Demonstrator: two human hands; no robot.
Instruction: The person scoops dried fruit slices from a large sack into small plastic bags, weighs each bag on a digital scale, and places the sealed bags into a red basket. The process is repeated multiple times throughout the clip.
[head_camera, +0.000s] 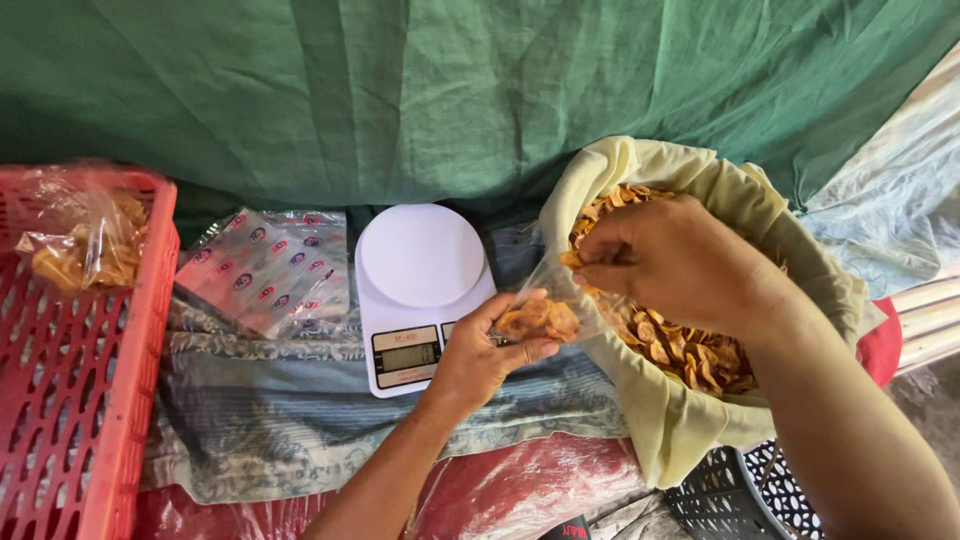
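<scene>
Left hand grips small clear bag, partly filled; right hand pinches chips, seemingly more. Scale unused.

Landmark: white kitchen scale.

Small grey rectangular screen set in front edge of scale, dark frame, pale label strip below.

Stack of flat clear empty bags just left of scale, printed with rows of small round red-and-blue marks.

Small clear bag just right of scale front, part filled with golden chips, pinched open between left hand and right hand.

Filled clear chip bag far left of scale, lying in red crate, crumpled and glossy.
</scene>
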